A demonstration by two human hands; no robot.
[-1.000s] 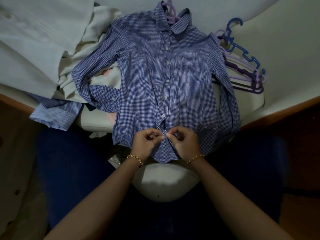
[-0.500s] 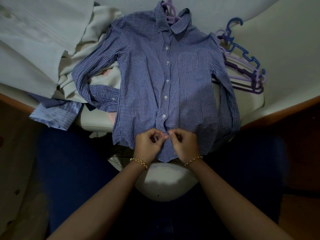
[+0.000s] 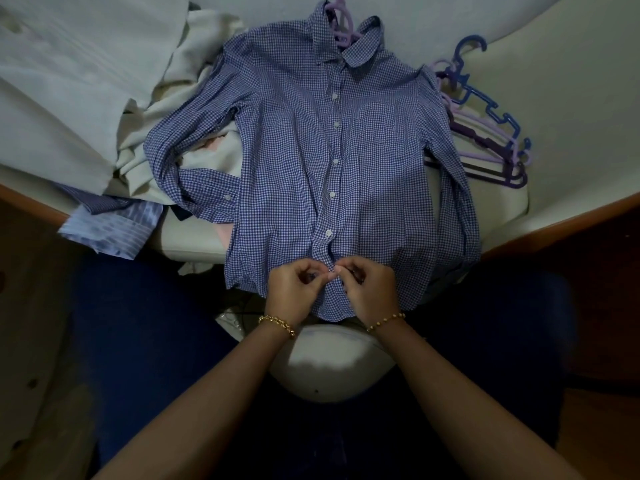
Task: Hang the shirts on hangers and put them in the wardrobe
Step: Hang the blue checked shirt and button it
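A blue checked shirt (image 3: 374,161) lies face up on the bed, buttoned down most of its front. A lilac hanger (image 3: 341,26) sits inside it, with the hook poking out past the collar. My left hand (image 3: 296,285) and my right hand (image 3: 370,287) meet at the placket near the hem. Each pinches the cloth there, fingers curled, thumbs almost touching. The button under my fingers is hidden.
A stack of blue and purple hangers (image 3: 491,133) lies right of the shirt. Cream garments (image 3: 166,109) and a blue striped shirt (image 3: 110,226) are heaped on the left. The bed's wooden edge (image 3: 561,223) runs along both sides, with a round white object (image 3: 329,362) below my wrists.
My hands have slid slightly up the placket and closed tighter together. The shirt and hangers have not moved.
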